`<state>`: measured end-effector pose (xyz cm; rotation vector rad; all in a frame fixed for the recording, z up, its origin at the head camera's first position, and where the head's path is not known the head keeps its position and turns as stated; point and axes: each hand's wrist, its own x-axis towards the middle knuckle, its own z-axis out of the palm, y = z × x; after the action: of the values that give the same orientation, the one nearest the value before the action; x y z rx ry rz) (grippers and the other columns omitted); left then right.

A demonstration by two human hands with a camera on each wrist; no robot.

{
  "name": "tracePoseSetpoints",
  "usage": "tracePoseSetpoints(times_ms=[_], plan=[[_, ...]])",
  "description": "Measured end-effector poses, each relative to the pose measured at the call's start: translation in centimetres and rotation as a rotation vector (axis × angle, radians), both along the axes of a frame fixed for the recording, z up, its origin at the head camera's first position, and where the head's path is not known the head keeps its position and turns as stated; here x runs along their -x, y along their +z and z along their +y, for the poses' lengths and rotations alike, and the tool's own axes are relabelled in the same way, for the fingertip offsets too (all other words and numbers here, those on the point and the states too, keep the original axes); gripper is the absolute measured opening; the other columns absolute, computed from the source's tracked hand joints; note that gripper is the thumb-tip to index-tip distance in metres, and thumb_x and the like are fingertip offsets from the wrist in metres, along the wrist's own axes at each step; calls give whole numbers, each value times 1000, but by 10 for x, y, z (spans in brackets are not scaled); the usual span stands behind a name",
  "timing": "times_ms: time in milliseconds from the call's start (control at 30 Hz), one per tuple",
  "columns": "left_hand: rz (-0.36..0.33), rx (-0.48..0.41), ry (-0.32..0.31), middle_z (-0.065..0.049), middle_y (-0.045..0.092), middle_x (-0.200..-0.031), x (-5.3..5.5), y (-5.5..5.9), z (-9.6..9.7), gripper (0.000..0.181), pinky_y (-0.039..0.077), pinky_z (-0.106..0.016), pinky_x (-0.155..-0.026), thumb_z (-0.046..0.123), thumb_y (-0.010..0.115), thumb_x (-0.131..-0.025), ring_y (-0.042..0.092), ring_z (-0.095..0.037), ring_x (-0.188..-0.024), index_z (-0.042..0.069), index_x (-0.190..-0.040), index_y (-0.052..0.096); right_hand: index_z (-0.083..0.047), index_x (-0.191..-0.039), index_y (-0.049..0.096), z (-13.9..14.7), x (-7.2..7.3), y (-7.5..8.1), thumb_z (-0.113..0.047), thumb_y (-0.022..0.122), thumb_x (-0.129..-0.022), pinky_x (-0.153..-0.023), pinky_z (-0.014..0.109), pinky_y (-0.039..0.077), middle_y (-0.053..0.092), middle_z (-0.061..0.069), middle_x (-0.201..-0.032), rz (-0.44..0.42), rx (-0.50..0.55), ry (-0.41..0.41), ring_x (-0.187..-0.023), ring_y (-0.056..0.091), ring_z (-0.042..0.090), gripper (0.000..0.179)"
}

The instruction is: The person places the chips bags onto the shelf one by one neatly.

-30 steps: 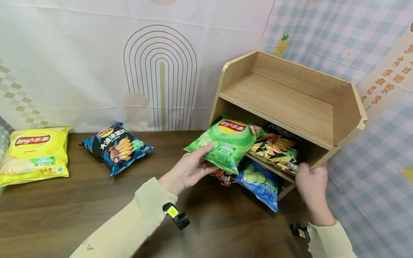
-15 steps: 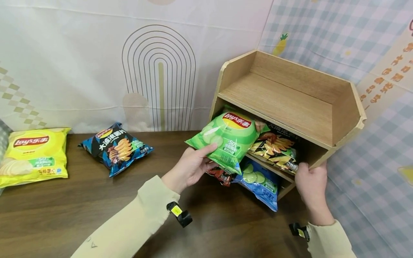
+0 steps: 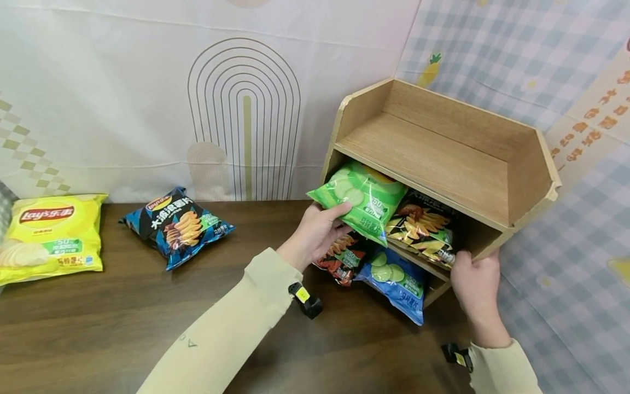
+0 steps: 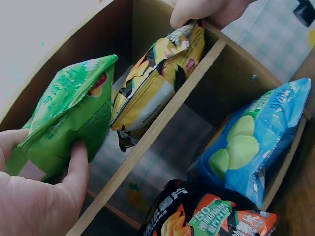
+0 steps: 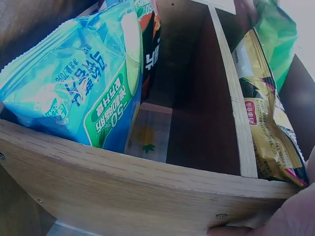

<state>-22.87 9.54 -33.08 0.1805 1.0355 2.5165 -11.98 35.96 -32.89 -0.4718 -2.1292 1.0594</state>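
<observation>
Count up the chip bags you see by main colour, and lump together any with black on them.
Yellow bag: 1
Green bag: 1
Blue bag: 1
Bags with black: 3 (black-and-blue bag, black-and-gold bag, black-and-red bag)
Total: 6 bags visible

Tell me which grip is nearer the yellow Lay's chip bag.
Left: the left grip, pinching the green Lay's chip bag, is right of the yellow Lay's bag; the right grip, holding the wooden shelf, is farther right.
</observation>
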Motion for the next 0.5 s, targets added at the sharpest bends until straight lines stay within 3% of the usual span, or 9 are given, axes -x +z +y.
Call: tracePoseSetpoints(times_ms=[167, 500], plan=[[-11, -47, -35, -19, 54, -130, 7, 0, 6, 47, 46, -43, -97, -1, 60, -94, 55, -31, -120, 4, -136, 42, -3, -136, 42, 0, -1, -1, -2, 41, -87, -85, 30, 36, 56, 20, -118, -4, -9, -8, -97, 44, 23, 48], [33, -134, -134, -17, 48, -138, 7, -12, -4, 49, 42, -40, -101, -3, 57, -95, 48, -30, -126, 7, -140, 41, -3, -136, 41, 0, -2, 0, -3, 41, -88, -83, 30, 35, 55, 21, -118, -9, -24, -4, -96, 43, 25, 49]])
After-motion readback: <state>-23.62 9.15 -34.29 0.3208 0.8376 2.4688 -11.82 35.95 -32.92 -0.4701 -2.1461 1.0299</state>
